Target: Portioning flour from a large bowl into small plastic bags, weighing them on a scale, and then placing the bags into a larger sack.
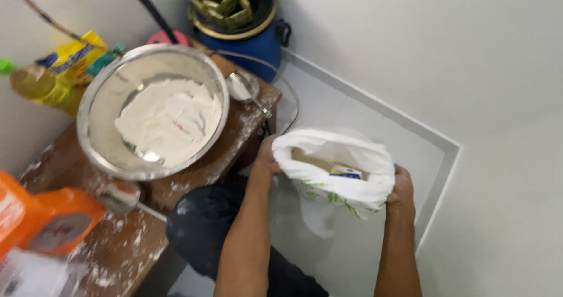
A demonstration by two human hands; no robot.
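Both the left hand (265, 159) and right hand (402, 192) grip the white bag (334, 174), fingers closed on its rim. Floured steel bowl (153, 110) at ten o'clock crowds the wooden table (126, 247) edge; open floor (352, 106) at twelve.

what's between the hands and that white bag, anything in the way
Nothing visible. The left hand and right hand already grip opposite sides of the white plastic bag, holding its mouth open above the white floor. The metal bowl of flour sits apart on the wooden table.
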